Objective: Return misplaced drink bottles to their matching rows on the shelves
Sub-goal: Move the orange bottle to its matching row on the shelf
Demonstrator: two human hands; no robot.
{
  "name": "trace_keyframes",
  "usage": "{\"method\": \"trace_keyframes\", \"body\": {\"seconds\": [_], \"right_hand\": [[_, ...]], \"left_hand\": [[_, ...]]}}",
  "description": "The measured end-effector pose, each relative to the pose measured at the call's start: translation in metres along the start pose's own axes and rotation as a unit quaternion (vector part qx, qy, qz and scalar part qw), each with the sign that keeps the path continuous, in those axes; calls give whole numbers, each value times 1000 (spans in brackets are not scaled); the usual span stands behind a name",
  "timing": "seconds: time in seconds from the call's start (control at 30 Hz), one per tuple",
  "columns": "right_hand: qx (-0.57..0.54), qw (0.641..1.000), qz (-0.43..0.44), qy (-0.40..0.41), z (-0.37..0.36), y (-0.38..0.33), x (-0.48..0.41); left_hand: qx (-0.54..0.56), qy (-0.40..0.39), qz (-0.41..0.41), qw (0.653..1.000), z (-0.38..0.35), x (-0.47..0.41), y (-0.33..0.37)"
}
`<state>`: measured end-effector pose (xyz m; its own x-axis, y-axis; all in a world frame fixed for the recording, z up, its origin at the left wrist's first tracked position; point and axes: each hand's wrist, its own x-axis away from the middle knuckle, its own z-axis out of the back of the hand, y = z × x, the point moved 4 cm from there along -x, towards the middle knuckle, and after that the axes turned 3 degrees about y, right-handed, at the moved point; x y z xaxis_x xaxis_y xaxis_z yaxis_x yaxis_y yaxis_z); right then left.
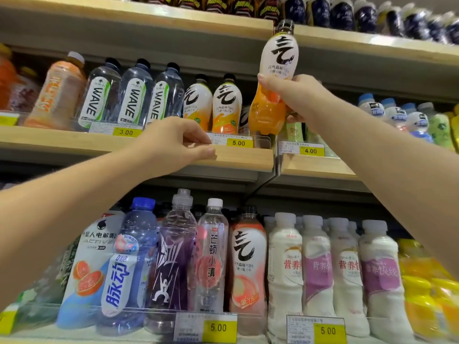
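Observation:
My right hand (293, 95) grips an orange-and-white soda bottle (272, 80) with a black cap, held upright in front of the middle shelf. Two bottles of the same orange kind (224, 105) stand in a row just left of it. My left hand (178, 142) rests on the wooden front edge of the middle shelf (243, 157), fingers curled over the lip beside the 5.00 price tag (239, 142). On the lower shelf stands a pink bottle of the same brand (247, 264).
Three WAVE water bottles (129, 95) stand left of the orange row. Green and blue-capped bottles (397, 115) fill the right side. The lower shelf holds mixed drinks (171, 259) and white milk bottles (320, 266). Dark bottles line the top shelf (347, 13).

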<state>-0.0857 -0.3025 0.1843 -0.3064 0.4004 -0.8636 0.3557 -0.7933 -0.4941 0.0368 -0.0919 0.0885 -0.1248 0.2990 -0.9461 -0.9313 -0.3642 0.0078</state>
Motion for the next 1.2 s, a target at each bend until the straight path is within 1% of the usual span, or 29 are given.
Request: {"method": "trace_keyframes", "body": {"seconds": [0.17,0.3,0.43,0.67,0.8,0.9,1.03,1.2], "right_hand": [[36,999,16,14,-8,3,-11],[62,998,21,3,-18,5,-16],[115,993,24,1,-26,7,-18],[124,992,-10,-27,-37,21,-23],[163,986,10,-41,-43,27,-22],[176,984,19,-31,-42,26,-20],[240,969,52,-18,-41,26,-18],[294,954,63,-13,-42,24,-14]], "left_hand": [[3,14,-13,1000,-3,2,-1],[4,18,-19,1000,-4,1,-3],[-1,22,-25,999,-4,2,-5],[-3,35,-36,999,-6,1,-8],[3,40,-43,998,-7,0,-10],[2,41,-48,998,-8,0,-11],[0,41,-52,998,-8,1,-11],[3,42,-54,998,-8,2,-9]]}}
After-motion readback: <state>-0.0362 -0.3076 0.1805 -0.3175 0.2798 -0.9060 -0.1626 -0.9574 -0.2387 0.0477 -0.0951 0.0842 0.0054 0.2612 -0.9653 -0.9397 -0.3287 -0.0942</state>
